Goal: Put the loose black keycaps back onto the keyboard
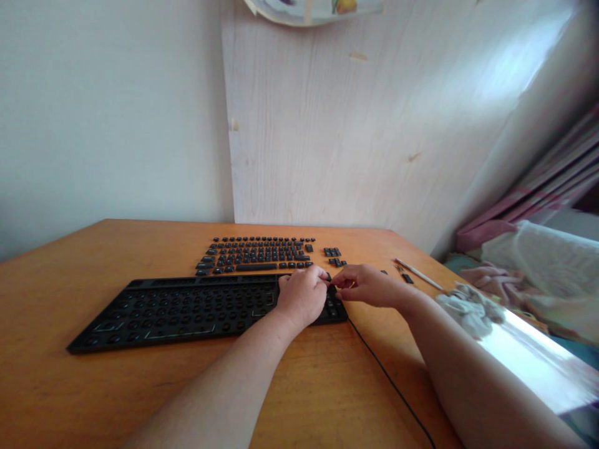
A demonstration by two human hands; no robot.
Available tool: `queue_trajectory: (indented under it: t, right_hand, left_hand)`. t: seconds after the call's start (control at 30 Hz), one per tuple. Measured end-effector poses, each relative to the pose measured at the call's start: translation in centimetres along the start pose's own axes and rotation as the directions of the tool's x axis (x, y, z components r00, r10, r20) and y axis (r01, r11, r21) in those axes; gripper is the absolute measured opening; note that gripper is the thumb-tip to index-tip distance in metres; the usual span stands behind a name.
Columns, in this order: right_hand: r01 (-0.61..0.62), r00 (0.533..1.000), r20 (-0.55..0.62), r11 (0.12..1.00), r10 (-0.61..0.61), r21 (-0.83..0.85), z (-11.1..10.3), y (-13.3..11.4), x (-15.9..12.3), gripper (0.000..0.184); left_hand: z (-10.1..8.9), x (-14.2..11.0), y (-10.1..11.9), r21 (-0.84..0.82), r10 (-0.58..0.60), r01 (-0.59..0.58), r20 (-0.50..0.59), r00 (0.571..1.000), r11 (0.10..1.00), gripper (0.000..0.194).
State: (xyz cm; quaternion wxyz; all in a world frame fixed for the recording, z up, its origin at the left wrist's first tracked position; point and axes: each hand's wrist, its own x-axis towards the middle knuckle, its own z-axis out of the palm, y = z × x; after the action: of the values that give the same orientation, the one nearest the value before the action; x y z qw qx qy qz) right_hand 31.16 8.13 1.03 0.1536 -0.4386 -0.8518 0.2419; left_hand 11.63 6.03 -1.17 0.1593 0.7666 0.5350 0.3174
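A black keyboard [187,308] lies on the wooden desk. Most of its key positions are bare, without keycaps; a few keycaps [333,305] sit at its right end. My left hand [304,293] rests closed over the right part of the keyboard, its fingers curled and their tips partly hidden. Close beside it, my right hand [367,285] is pinched at the far right end, with a small dark keycap [330,282] at its fingertips. Behind the keyboard, loose black keycaps [262,254] are laid out in rows, among them a long space bar [256,267].
A black cable [388,377] runs from the keyboard toward the front edge. To the right lie a white pen-like stick [421,274], a small brush-like item [404,273] and a crumpled pale cloth [470,310]. A wall [309,137] stands behind the desk [140,393].
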Motion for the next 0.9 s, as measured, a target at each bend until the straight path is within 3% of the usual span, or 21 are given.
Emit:
queue_trajectory:
  t: [0.5,0.8,0.9]
  right_hand:
    - [-0.017,1.0,0.003,1.0,0.017,0.013,0.1,0.02,-0.02,0.026]
    - [0.0,0.998,0.069,1.0,0.001,-0.004,-0.15,0.15,0.11,0.028]
    - [0.003,0.999,0.037,1.0,-0.002,-0.025,0.14,0.24,0.32,0.024]
  left_hand:
    - [-0.01,-0.01,0.12,0.018,-0.003,0.002,0.026,1.0,1.0,0.028]
    - [-0.15,-0.23,0.34,0.056,0.018,-0.021,0.038,0.999,0.998,0.03]
    - [-0.12,-0.29,0.37,0.059,0.025,-0.028,0.042,0.999,0.998,0.03]
